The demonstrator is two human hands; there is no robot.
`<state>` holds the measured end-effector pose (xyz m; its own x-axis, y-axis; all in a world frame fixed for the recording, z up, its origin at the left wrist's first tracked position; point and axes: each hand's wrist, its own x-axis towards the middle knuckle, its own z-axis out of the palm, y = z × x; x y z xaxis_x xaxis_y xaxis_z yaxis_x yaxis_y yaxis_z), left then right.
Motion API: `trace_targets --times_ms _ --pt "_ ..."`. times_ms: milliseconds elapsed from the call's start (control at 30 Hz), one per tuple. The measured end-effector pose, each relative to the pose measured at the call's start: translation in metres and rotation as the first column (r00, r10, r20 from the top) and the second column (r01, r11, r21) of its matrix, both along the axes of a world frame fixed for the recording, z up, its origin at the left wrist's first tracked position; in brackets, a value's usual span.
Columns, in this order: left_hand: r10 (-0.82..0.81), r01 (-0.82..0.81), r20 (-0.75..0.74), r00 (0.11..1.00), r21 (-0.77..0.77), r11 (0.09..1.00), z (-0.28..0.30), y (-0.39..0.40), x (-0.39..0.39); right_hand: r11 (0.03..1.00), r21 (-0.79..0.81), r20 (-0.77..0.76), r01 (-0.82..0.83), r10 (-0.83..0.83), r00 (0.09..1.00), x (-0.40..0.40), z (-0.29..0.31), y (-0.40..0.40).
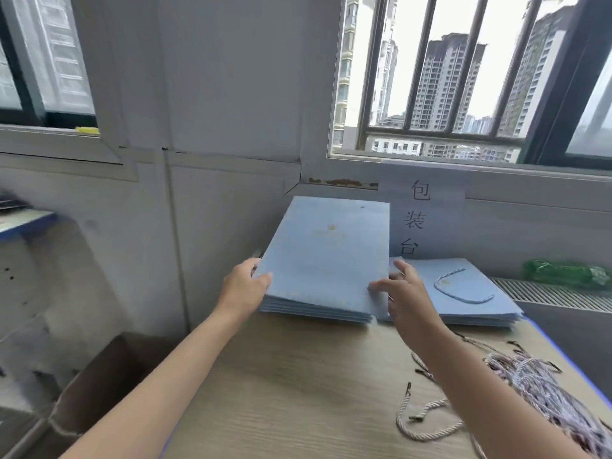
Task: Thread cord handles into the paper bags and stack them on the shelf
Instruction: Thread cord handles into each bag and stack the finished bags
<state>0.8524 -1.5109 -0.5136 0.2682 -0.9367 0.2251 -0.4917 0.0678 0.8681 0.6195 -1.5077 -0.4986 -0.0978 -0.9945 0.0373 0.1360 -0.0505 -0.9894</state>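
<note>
A stack of flat pale-blue paper bags (326,260) lies at the far edge of the light wood-grain surface (281,385), its top bag carrying a faint gold crest. The left hand (246,284) grips the stack's left edge, thumb on top; the right hand (402,289) pinches its right edge with fingers spread. Right of the stack lies a second blue bag pile (463,293) with a threaded twisted cord handle (458,289). Loose white cords (523,385) lie nearer, to the right. Behind the stack, a wall sign (417,220) reads "包装台".
</note>
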Motion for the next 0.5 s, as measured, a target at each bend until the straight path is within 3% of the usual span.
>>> trace_targets --times_ms 133,267,333,400,433,500 --pt "-0.095 0.095 -0.004 0.995 0.129 0.987 -0.009 0.034 0.019 1.000 0.016 0.136 0.001 -0.003 0.991 -0.027 -0.002 0.027" --pt "-0.096 0.075 0.101 0.990 0.196 0.978 -0.029 0.058 0.031 0.965 0.168 -0.033 -0.201 0.210 0.977 -0.056 -0.011 0.059" --pt "-0.070 0.030 0.217 0.974 0.180 0.983 -0.037 0.064 0.033 0.948 0.253 -0.077 -0.194 0.219 0.973 -0.061 -0.020 0.073" --pt "-0.043 -0.043 0.433 0.900 0.187 0.981 -0.045 0.068 0.027 0.951 0.280 -0.089 -0.134 0.164 0.982 -0.064 -0.028 0.087" --pt "-0.038 -0.069 0.542 0.840 0.176 0.982 -0.048 0.072 0.020 0.953 0.277 -0.131 -0.122 0.164 0.978 -0.066 -0.033 0.093" --pt "-0.085 0.005 0.605 0.791 0.134 0.991 -0.052 0.083 -0.002 0.940 0.298 -0.288 -0.166 0.254 0.923 -0.065 -0.041 0.107"
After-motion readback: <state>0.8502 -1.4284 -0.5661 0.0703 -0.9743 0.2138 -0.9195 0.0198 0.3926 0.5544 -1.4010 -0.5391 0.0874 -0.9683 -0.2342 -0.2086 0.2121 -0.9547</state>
